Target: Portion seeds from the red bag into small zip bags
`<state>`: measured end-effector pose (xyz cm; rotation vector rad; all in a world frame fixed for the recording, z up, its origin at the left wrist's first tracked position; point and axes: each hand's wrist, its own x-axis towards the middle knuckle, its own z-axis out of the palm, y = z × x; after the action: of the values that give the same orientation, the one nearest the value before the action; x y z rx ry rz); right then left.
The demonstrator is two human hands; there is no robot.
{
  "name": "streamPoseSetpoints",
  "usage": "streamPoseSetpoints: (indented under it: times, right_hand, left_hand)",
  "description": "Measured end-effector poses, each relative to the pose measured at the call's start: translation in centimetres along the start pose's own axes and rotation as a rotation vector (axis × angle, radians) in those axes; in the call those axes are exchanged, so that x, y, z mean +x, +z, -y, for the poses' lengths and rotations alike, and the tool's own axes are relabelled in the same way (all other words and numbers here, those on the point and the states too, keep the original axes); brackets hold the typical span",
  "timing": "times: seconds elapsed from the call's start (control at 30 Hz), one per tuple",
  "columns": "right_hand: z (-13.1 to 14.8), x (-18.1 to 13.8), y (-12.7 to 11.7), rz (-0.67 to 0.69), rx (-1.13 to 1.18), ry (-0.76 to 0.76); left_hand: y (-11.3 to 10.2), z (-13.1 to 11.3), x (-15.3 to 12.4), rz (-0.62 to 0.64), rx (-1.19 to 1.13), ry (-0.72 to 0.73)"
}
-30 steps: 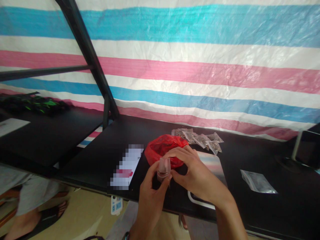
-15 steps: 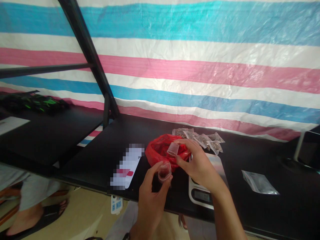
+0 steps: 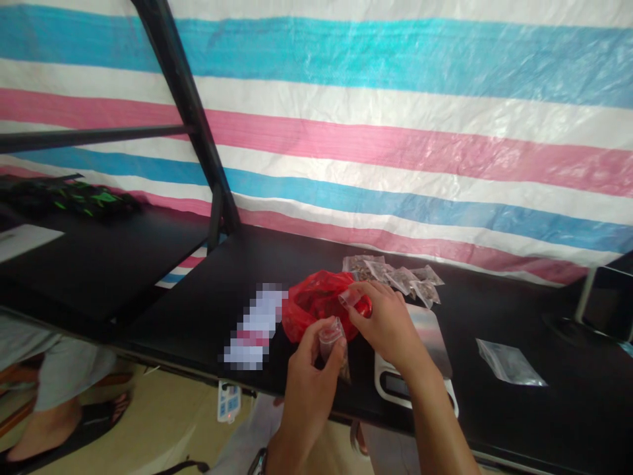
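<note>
My left hand [image 3: 309,379] pinches a small clear zip bag [image 3: 332,338] in front of the red plastic bag. Brownish bits show low in the zip bag. My right hand [image 3: 388,323] grips a small clear plastic cup [image 3: 349,297], tilted at the right side of the red plastic bag [image 3: 301,309]. That red bag lies with its mouth open; its contents are dark and hard to make out. Under my right forearm sits a white kitchen scale [image 3: 431,324] with a metal plate, partly hidden. Several filled zip bags [image 3: 401,280] lie in a heap behind the scale.
A flat clear zip bag [image 3: 512,364] lies right of the scale. Left of the red bag is a blurred-out white sheet [image 3: 254,326]. A dark-screened device [image 3: 610,307] stands at the right edge. A black frame post [image 3: 190,125] rises at the left, before a striped tarp [image 3: 395,125].
The zip bag in my left hand has gone from mouth-up and round to narrower, with brown bits now showing. The cup in my right hand has tilted and shifted slightly right.
</note>
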<state>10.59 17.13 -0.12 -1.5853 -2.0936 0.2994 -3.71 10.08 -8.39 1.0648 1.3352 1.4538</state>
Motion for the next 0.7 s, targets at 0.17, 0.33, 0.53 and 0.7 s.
streamPoseSetpoints:
  times: [0.17, 0.33, 0.53, 0.7]
  right_hand:
    - [1.2, 1.5, 1.7, -0.069, -0.081, -0.081]
    - [2.0, 4.0, 3.4, 0.013, -0.253, -0.164]
    - [2.1, 6.2, 4.0, 0.119, -0.312, -0.244]
    - [1.7, 6.1, 4.0, 0.176, -0.169, -0.284]
  left_hand:
    - [-0.2, 0.1, 0.2, 0.059, -0.016, -0.011]
    - [-0.1, -0.1, 0.2, 0.093, -0.043, -0.034]
    - [-0.2, -0.1, 0.4, 0.096, -0.131, -0.062]
    - [-0.4, -0.1, 0.6, 0.087, -0.194, -0.069]
